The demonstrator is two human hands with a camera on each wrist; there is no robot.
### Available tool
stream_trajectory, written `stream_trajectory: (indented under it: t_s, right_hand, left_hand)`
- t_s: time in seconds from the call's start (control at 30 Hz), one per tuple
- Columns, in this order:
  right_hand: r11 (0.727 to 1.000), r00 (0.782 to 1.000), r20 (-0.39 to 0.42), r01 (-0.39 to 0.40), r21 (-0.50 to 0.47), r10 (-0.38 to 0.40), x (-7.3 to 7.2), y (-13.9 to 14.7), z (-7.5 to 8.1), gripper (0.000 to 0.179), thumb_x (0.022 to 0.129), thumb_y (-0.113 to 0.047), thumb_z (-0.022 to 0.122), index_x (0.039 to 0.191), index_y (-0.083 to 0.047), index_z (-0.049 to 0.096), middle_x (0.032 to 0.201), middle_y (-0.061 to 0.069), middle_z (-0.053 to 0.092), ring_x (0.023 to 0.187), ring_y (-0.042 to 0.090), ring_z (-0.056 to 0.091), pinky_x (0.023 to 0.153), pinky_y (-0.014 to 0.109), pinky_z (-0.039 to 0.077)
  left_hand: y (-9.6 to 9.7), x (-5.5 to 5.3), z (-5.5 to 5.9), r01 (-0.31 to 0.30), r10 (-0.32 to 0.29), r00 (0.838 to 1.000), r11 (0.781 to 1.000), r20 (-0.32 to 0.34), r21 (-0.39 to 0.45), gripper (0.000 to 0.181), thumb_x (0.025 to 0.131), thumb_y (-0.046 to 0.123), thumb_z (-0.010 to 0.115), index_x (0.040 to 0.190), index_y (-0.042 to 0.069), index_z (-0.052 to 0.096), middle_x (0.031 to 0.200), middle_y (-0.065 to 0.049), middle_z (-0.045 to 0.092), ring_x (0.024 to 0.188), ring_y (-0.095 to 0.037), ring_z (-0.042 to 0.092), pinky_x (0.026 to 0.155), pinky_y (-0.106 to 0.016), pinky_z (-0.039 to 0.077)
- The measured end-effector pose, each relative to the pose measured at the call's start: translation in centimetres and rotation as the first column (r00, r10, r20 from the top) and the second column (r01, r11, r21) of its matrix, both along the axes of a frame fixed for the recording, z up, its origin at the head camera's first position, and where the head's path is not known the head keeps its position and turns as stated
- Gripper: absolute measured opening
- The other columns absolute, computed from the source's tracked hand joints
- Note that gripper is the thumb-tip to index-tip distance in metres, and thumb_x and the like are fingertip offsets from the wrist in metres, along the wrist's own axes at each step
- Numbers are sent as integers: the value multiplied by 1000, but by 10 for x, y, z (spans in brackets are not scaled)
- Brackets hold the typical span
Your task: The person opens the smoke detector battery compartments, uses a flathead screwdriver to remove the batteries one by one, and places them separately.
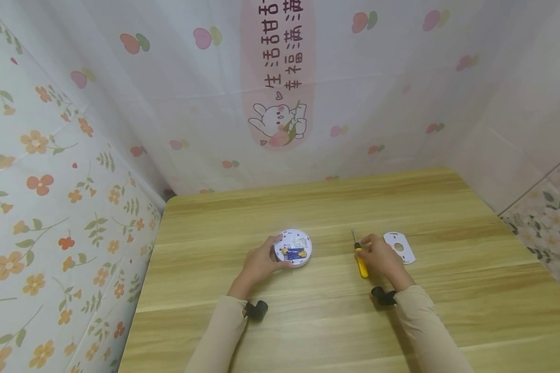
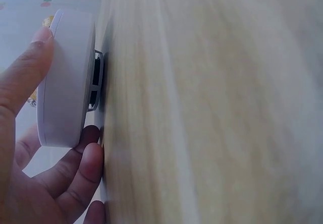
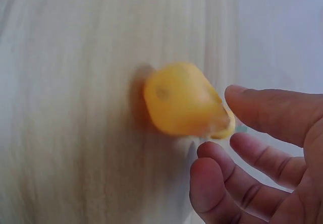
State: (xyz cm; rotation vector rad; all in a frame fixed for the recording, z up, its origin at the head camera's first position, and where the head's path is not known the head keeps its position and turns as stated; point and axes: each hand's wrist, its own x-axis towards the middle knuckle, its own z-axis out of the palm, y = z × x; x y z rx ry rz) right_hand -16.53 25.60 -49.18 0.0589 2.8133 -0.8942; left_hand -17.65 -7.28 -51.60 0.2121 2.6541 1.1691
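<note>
My left hand [image 1: 259, 261] grips a round white detector-like device [image 1: 303, 239] by its side, thumb on the upper edge and fingers low at the rim. Its upturned face shows a blue battery [image 1: 293, 254] with yellow parts at either end. In the left wrist view the casing [image 2: 68, 82] stands close to the table, a dark slotted piece [image 2: 96, 80] on its underside. My right hand [image 1: 382, 256] pinches a yellow-and-black screwdriver [image 1: 362, 267] between thumb and fingertips, its metal shaft pointing away from me. The handle end [image 3: 176, 100] looks blurred in the right wrist view, close over the wood.
A flat white mounting plate [image 1: 407, 247] with a round centre hole lies right beside my right hand. The wood-grain table [image 1: 326, 321] runs back to a printed curtain [image 1: 205, 103], with a flowered curtain [image 1: 51, 207] along the left side.
</note>
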Motion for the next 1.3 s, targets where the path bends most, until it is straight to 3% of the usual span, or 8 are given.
stream_trajectory:
  t_s: [0.17, 0.53, 0.73, 0.9, 1.13, 1.3]
  right_hand:
    - [1000, 1000, -2, -4, 9, 4, -2, 0, -3, 40, 89, -22, 64, 118, 3, 54, 96, 18, 73, 80, 25, 67, 59, 31, 45]
    - [999, 1000, 1, -4, 36, 4, -3, 0, 5, 40, 93, -25, 61, 122, 1, 53, 104, 22, 70, 86, 31, 68, 61, 37, 50]
    - [1000, 1000, -6, -14, 7, 14, -6, -4, 10, 43, 94, -26, 60, 126, 1, 50, 102, 20, 70, 76, 22, 64, 57, 30, 46]
    - [999, 997, -67, -41, -24, 39, -8, -12, 13, 43, 94, -24, 61, 125, 4, 51, 95, 19, 69, 65, 15, 59, 54, 27, 44]
    - [996, 990, -134, -57, -70, 47, -6, -23, 13, 41, 94, -23, 62, 124, 3, 54, 89, 15, 68, 52, 11, 48, 48, 25, 40]
    - [995, 969, -241, -68, -71, 49, -5, -31, 13, 35, 92, -20, 66, 119, 1, 58, 85, 11, 68, 57, 13, 54, 49, 23, 41]
  left_hand:
    - [1, 0, 0, 1, -1, 1000, 1000, 0, -1, 91, 67, 57, 79, 146, 33, 40, 147, -8, 48, 134, -42, 43, 112, -61, 26]
    - [0, -3, -2, 7, -7, 1000, 1000, -16, -3, 92, 67, 58, 79, 146, 34, 40, 146, -10, 49, 133, -41, 45, 111, -61, 28]
    - [-1, -3, -2, 11, -11, 1000, 1000, -24, -1, 91, 67, 57, 79, 146, 33, 40, 146, -9, 50, 133, -41, 45, 114, -62, 23]
    - [0, -2, -2, 18, -18, 999, 1000, -34, -4, 92, 67, 57, 79, 146, 30, 40, 146, -9, 50, 133, -40, 45, 116, -62, 14]
    - [0, 0, -1, 13, -13, 1000, 1000, -27, 5, 92, 68, 56, 79, 146, 28, 40, 145, -10, 50, 134, -40, 44, 117, -61, 14]
    - [1, -1, -2, 10, -10, 999, 1000, -30, -5, 92, 68, 56, 79, 146, 28, 40, 145, -9, 50, 133, -40, 45, 117, -60, 16]
